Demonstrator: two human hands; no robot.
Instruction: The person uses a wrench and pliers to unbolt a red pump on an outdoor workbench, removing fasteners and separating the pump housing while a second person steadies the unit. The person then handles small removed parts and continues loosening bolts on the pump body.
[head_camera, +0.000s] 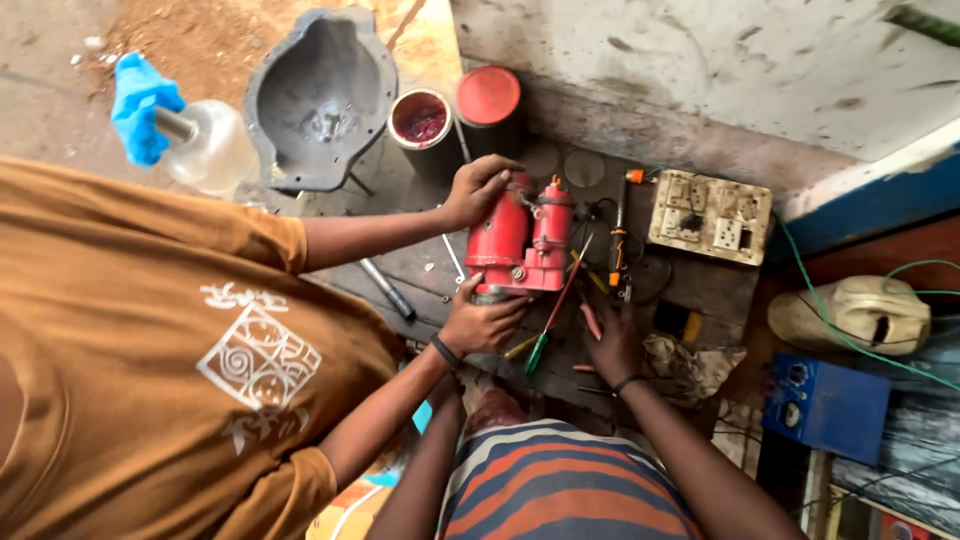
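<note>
Head view showed a red motor unit (520, 245) standing on end near the middle of the dark counter (700, 285). A co-worker in an orange shirt gripped it, one hand (478, 190) closed over its top and the other hand (482, 322) cupped under its lower end. That hold probably steadied the heavy body upright so that its side fittings faced the camera wearer.

The wearer's right hand (612, 345) lay open just right of the motor, fingers spread and pressed to the counter and gripping nothing that could be seen. A screwdriver with a green handle (537, 352) leaned between that hand and the motor, its red shaft slanting up against the unit, within easy reach. The wearer's left forearm (425, 470) ran up beneath the co-worker's lower wrist. The left hand itself was hidden there, so I could not tell whether it was open or closed.

A crumpled rag (690, 365) sat touching the right wrist, handy for wiping. An orange-and-black tool (619, 240) lay upright beside the motor, and a grimy switch panel (710, 215) was farther right. Two red tins stood behind the motor, one open (420, 118) and one lidded (488, 97), next to a grey basin-shaped casting (320, 95). A metal spanner (387, 288) lay left of the motor, partly under the co-worker's arm.

The motor's base and whatever it rested on were covered by the lower hand. Small parts and wires around the unit were too dark to make out.
</note>
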